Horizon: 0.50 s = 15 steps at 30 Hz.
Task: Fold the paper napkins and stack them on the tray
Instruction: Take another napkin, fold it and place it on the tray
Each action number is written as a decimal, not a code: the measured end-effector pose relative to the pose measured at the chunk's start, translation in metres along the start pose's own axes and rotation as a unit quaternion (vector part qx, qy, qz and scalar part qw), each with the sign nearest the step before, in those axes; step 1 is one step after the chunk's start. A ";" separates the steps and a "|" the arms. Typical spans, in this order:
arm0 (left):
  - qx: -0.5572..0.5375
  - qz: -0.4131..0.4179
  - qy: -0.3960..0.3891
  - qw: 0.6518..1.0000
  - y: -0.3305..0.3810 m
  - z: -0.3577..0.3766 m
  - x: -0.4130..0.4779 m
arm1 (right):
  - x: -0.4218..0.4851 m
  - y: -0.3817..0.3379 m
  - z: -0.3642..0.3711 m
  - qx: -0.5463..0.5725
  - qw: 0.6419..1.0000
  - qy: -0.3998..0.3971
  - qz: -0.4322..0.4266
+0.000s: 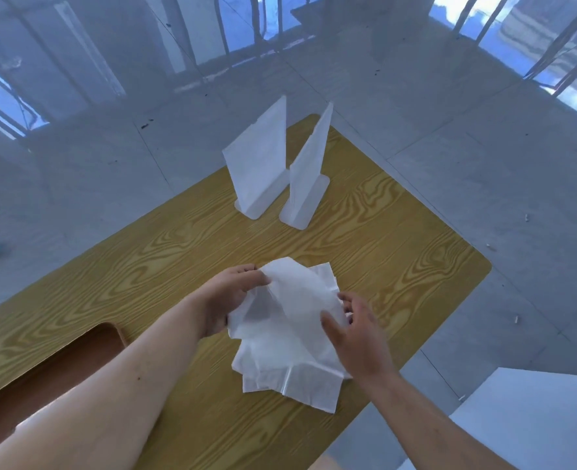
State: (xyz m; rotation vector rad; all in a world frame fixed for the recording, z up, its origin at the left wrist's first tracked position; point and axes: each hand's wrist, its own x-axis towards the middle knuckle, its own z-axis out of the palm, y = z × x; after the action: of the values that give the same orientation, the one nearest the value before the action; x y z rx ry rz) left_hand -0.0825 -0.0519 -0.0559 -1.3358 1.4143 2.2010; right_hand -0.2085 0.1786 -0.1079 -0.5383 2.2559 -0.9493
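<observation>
Thin white paper napkins (290,364) lie in a loose, unfolded pile on the yellow wood-grain table (178,252), right of centre in the lower half of the frame. One top napkin (290,300) is lifted off the pile. The left hand (232,296) has its grip closed on that sheet's upper left edge. The right hand (354,337) touches the sheet's right edge with fingers spread, its grip loose. A brown tray (56,371) sits at lower left, partly behind the left forearm. Two white upright holders (280,171) stand at upper centre.
</observation>
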 end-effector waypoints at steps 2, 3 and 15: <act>-0.087 -0.007 0.001 0.996 0.000 -0.012 -0.022 | 0.002 -0.013 0.003 0.080 0.994 -0.032 0.065; -0.122 -0.011 0.003 0.992 -0.002 -0.020 -0.033 | 0.003 -0.020 0.007 0.108 0.990 -0.050 0.082; -0.345 0.100 0.086 0.929 -0.060 -0.155 -0.164 | -0.028 -0.164 0.111 0.337 0.847 -0.393 0.117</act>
State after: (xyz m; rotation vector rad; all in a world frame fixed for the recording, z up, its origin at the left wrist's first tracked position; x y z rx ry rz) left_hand 0.1355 -0.0994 0.0124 -1.6768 0.8614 2.9460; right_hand -0.0927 0.0327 -0.0355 -0.2422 1.1178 -1.0571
